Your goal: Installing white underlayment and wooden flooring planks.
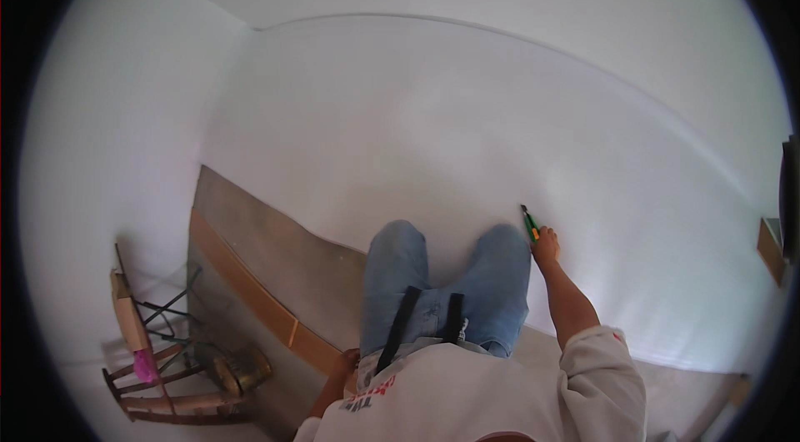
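My right hand is closed around a green utility knife with a dark tip and a yellow-orange part. The knife points up and slightly left, beside my right knee, close to a wide white sheet that covers the wall before me. Whether its tip touches the sheet, I cannot tell. My left hand is low by my left hip, beside my clothes; its fingers are mostly hidden, and nothing held shows.
Below the sheet's lower left edge shows a grey-brown wall strip, with a brown skirting board under it. At lower left stand a wooden chair, a pink bag and a brass-coloured container. A brown box-like object is at far right.
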A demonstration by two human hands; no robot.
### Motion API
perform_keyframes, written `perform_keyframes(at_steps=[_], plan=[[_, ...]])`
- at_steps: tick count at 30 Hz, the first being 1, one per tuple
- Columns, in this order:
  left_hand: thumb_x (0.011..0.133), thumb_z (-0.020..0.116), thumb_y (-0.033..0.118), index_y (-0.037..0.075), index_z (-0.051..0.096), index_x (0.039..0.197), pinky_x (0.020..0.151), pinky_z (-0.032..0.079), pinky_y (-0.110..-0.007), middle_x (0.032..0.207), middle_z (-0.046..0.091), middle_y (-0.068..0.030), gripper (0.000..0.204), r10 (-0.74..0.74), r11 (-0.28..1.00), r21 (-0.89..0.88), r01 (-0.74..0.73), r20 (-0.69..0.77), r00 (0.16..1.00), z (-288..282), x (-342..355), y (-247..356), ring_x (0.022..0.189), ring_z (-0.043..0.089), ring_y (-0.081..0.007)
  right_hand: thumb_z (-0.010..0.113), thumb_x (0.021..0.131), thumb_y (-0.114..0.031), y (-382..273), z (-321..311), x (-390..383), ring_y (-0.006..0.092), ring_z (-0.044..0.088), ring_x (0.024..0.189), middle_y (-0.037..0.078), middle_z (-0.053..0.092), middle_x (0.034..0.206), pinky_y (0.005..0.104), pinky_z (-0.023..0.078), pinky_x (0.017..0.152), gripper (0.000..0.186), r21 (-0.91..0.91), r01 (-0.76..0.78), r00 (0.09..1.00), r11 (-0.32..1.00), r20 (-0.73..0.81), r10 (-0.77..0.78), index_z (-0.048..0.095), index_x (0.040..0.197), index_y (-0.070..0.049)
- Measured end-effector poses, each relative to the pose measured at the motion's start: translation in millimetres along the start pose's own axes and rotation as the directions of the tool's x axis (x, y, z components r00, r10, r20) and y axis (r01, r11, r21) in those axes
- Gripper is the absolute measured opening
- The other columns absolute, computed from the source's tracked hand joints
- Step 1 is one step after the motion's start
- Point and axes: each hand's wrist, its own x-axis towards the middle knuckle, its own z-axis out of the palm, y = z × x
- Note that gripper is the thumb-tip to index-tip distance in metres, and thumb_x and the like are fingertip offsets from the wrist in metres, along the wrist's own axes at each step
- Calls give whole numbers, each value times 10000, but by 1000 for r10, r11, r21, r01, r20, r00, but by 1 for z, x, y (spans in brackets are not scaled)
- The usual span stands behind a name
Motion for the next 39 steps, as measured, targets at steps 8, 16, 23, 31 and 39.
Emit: perform_keyframes(at_steps=[8, 16, 23, 31, 39], plan=[[863, 576, 344, 61, 654, 1133, 819, 495, -401, 986, 698, -184, 398, -343, 870, -406, 281, -88, 935, 100, -77, -114, 964, 664, -328, 715, 766, -162, -46, 9, -19, 334, 554, 1093, 145, 582, 1132, 434, 476, 920, 356, 114, -85, 993, 990, 85, 76, 622, 1099, -81], [903, 583, 331, 42, 646, 1114, 552, 488, -321, 864, 670, -95, 363, -246, 962, -144, 233, -80, 966, 106, -93, -130, 695, 631, -154, 691, 767, -139, -36, -4, -23, 328, 537, 1120, 148, 577, 1149, 423, 457, 946, 360, 238, -64, 998, 969, 6, 65, 637, 1118, -78], [944, 558, 264, 40, 643, 1065, 598, 505, -297, 830, 668, -76, 268, -304, 783, -596, 177, -119, 945, 36, -32, -43, 691, 626, -148, 718, 760, -203, -26, -9, -7, 368, 561, 1068, 191, 618, 1106, 435, 466, 932, 391, 113, -43, 992, 993, 123, 29, 638, 1107, -44], [897, 560, 339, 49, 661, 1004, 756, 502, -420, 993, 692, -109, 326, 114, 986, 148, -82, -218, 969, 70, 32, -102, 876, 647, -274, 680, 759, -279, 37, -5, -18, 358, 565, 1137, 230, 591, 1215, 419, 459, 952, 589, 202, 4, 986, 979, 161, -37, 539, 1259, 0], [782, 703, 353, 13, 584, 1233, 931, 474, -393, 1152, 650, -196, 577, -589, 644, -696, 317, -187, 786, 156, 23, -118, 1090, 614, -314, 618, 797, -125, 103, -49, -64, 268, 637, 897, 175, 662, 1001, 374, 522, 771, 457, 90, -148, 956, 985, 268, 119, 571, 1232, 7]])
